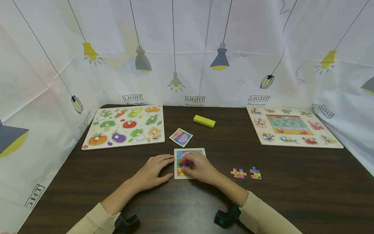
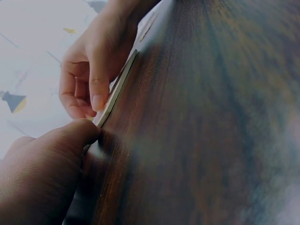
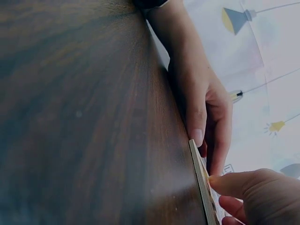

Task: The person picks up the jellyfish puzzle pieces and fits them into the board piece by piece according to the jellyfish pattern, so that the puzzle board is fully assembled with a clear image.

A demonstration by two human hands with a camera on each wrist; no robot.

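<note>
Wooden puzzle board (image 1: 180,177), left hand (image 1: 152,170) outstretched at edge, right hand (image 1: 201,166) above, grip unclear, wide gap to pieces (image 1: 238,173).

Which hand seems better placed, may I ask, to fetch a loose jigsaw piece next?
Probably the right hand: the loose pieces lie on its side, while the left hand is left of the puzzle board.

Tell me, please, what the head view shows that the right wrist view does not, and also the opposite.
Only the head view clearly shows the vegetable board, the sea-animal board, the yellow block and two loose puzzle pieces.

Only the right wrist view shows the wooden edge of the puzzle tray side-on, from near table level.

Both show the tray, the left hand, the right hand, the dark table and the lamp-print cloth.
</note>
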